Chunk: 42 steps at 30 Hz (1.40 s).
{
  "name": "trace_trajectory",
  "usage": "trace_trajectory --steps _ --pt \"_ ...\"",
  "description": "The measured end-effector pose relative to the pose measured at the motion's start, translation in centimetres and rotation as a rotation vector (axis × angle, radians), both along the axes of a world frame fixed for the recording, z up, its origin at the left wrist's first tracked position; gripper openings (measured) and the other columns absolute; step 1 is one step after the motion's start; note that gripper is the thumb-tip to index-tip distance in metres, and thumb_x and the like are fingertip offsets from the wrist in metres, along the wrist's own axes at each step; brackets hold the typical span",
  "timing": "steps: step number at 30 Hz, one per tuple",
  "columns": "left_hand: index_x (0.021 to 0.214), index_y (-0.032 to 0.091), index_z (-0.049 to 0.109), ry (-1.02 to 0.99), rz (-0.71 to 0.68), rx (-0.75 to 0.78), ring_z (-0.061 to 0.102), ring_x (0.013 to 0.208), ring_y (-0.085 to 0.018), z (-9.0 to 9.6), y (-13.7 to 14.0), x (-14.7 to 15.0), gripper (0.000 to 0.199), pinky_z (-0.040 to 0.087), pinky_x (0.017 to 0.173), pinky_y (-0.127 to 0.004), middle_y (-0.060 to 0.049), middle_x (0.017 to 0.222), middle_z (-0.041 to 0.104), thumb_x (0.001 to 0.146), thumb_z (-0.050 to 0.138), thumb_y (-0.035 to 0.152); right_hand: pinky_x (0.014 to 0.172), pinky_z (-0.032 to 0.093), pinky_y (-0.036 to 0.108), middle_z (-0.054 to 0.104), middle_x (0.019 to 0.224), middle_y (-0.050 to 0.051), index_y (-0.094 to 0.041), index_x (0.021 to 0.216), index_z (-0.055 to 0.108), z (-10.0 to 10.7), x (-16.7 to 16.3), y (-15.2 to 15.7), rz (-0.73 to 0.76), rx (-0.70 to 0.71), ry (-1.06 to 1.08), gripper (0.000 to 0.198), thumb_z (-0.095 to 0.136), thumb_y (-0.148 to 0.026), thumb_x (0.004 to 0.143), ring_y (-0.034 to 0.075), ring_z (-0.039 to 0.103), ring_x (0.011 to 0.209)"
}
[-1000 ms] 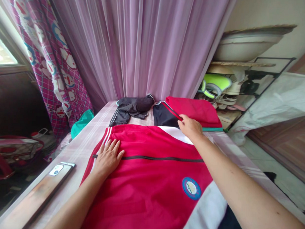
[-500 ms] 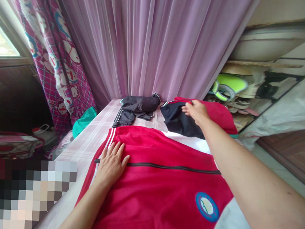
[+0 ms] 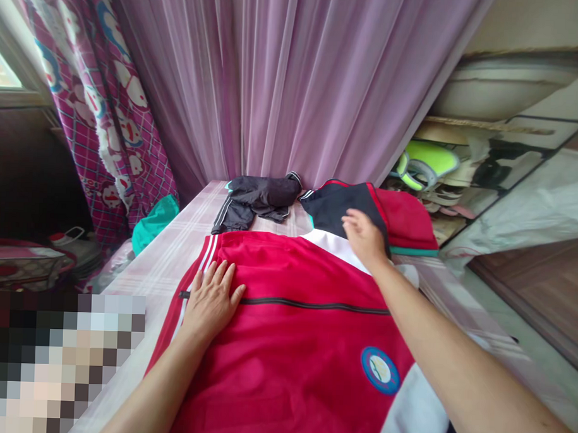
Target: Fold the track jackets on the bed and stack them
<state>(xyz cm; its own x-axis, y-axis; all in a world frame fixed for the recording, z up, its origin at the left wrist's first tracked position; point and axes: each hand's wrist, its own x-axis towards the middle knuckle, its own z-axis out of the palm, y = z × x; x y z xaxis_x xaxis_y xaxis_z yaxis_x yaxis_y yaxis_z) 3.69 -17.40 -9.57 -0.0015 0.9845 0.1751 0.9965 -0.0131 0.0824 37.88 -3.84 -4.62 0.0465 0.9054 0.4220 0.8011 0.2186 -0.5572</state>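
A red zip jacket (image 3: 265, 354) with white panels, a black zipper and a round blue badge lies spread in front of me. My left hand (image 3: 213, 299) rests flat on it, fingers spread, near the striped hem and the zipper's end. My right hand (image 3: 363, 238) hovers by the jacket's white panel, fingers loosely apart and nothing seen in them. Just behind it lies a folded black and red garment (image 3: 346, 203) with a teal layer under its right side. Left of that sits a bundled dark garment (image 3: 264, 196) with white stripes.
The clothes lie on a plaid-covered table (image 3: 139, 300) that meets a purple curtain (image 3: 284, 84). Teal fabric (image 3: 155, 223) hangs at the left edge. On the right stands a shelf rack with a neon visor (image 3: 430, 163), shoes and a large basin (image 3: 506, 88).
My right hand has let go of the black and red garment and drawn back towards me. More of that garment's black part now shows. My left hand stays on the jacket.
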Motion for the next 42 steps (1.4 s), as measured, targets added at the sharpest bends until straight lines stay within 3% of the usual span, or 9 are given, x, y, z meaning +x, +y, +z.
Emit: trace_trajectory --steps 2,4,9,16,23,31,33,38,42 --pt "0.143 0.021 0.052 0.006 0.0 -0.001 0.032 0.147 -0.03 0.1 0.0 0.1 0.056 0.022 0.12 -0.052 -0.01 0.154 0.045 0.095 0.043 0.046 0.108 0.045 0.039 0.067 0.13 0.008 -0.022 0.129 0.064 -2.1 -1.4 -2.2 0.229 0.015 -0.181 0.044 0.039 -0.032 0.094 0.022 0.061 0.122" --pt "0.142 0.021 0.053 0.027 0.006 0.0 0.032 0.147 -0.029 0.3 -0.1 0.1 0.055 0.022 0.12 -0.052 -0.01 0.154 0.045 0.095 0.042 0.047 0.113 0.04 0.04 0.064 0.135 0.009 -0.02 0.127 0.067 -4.1 -2.0 -3.2 0.345 -0.045 -0.339 0.043 0.039 -0.031 0.095 0.023 0.057 0.127" --pt "0.146 0.019 0.049 0.041 0.07 -0.032 0.03 0.147 -0.031 0.5 -0.2 -0.4 0.06 0.024 0.119 -0.054 -0.012 0.158 0.038 0.095 0.041 0.05 0.115 0.035 0.048 0.052 0.147 0.013 -0.016 0.139 0.055 -6.8 -0.6 -2.1 0.111 -0.207 -0.516 0.048 0.034 -0.027 0.097 0.026 0.047 0.137" --pt "0.15 0.02 0.042 0.027 0.12 -0.028 0.03 0.147 -0.035 0.2 -0.1 -1.1 0.065 0.027 0.116 -0.057 -0.013 0.16 0.033 0.095 0.04 0.053 0.113 0.037 0.047 0.055 0.145 0.01 -0.021 0.14 0.054 -6.5 -0.3 -2.2 0.107 -0.199 -0.543 0.047 0.035 -0.029 0.097 0.026 0.049 0.134" --pt "0.152 0.02 0.039 0.02 0.116 -0.065 0.027 0.148 -0.034 0.4 -0.1 -0.9 0.067 0.025 0.116 -0.058 -0.013 0.161 0.032 0.095 0.036 0.055 0.117 0.033 0.047 0.046 0.153 0.01 -0.022 0.147 0.047 -6.9 -1.1 -10.6 0.402 -0.103 -0.516 0.053 0.035 -0.04 0.098 0.024 0.039 0.143" --pt "0.154 0.015 0.034 0.006 0.11 -0.083 0.026 0.148 -0.036 1.1 -0.1 -0.7 0.071 0.024 0.116 -0.06 -0.015 0.162 0.027 0.096 0.031 0.056 0.118 0.026 0.053 0.04 0.156 0.013 -0.02 0.147 0.046 -5.7 4.2 -12.3 -0.014 -0.337 -0.622 0.053 0.037 -0.038 0.098 0.027 0.037 0.144" --pt "0.154 0.015 0.033 0.015 0.113 -0.082 0.025 0.148 -0.036 1.2 -0.1 -0.6 0.072 0.025 0.115 -0.06 -0.015 0.163 0.026 0.096 0.029 0.057 0.118 0.026 0.052 0.039 0.157 0.012 -0.021 0.15 0.042 -5.6 2.9 -13.6 -0.008 -0.302 -0.59 0.054 0.034 -0.039 0.099 0.026 0.036 0.145" --pt "0.155 0.016 0.031 0.01 0.113 -0.074 0.024 0.148 -0.036 1.2 0.0 -0.5 0.073 0.025 0.114 -0.062 -0.016 0.163 0.024 0.096 0.028 0.059 0.118 0.024 0.053 0.036 0.159 0.01 -0.026 0.152 0.04 -6.5 -0.7 -18.3 0.205 -0.204 -0.594 0.055 0.034 -0.043 0.1 0.026 0.032 0.146" --pt "0.153 0.014 0.035 0.022 0.097 0.016 0.026 0.148 -0.036 1.4 -0.2 -0.4 0.067 0.021 0.116 -0.063 -0.017 0.162 0.028 0.097 0.034 0.051 0.116 0.026 0.053 0.037 0.158 0.013 -0.021 0.149 0.044 -6.9 0.7 -19.3 0.048 -0.252 -0.616 0.054 0.037 -0.04 0.099 0.028 0.035 0.145"
